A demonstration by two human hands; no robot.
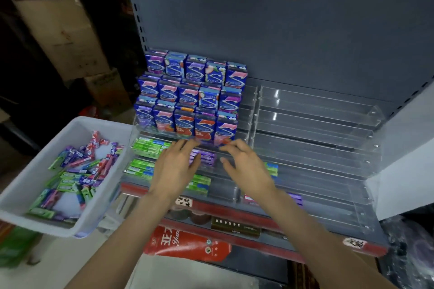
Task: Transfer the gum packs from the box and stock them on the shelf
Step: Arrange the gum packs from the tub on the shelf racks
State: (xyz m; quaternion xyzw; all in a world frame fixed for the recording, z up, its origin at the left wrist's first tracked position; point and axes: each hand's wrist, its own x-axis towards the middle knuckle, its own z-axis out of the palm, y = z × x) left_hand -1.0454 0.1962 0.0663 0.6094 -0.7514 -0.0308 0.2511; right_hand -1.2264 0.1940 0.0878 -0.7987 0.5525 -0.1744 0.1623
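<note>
Both my hands hover fingers apart, holding nothing, over the shelf rack (305, 147), left hand (175, 166) above purple gum packs (205, 158), right hand (244, 166) beside, more packs loose in white box (35, 171).

Glossy-wrapped gum packs (77, 166) in matt white plastic box (30, 185); clear glossy acrylic shelf dividers (317, 124).
</note>
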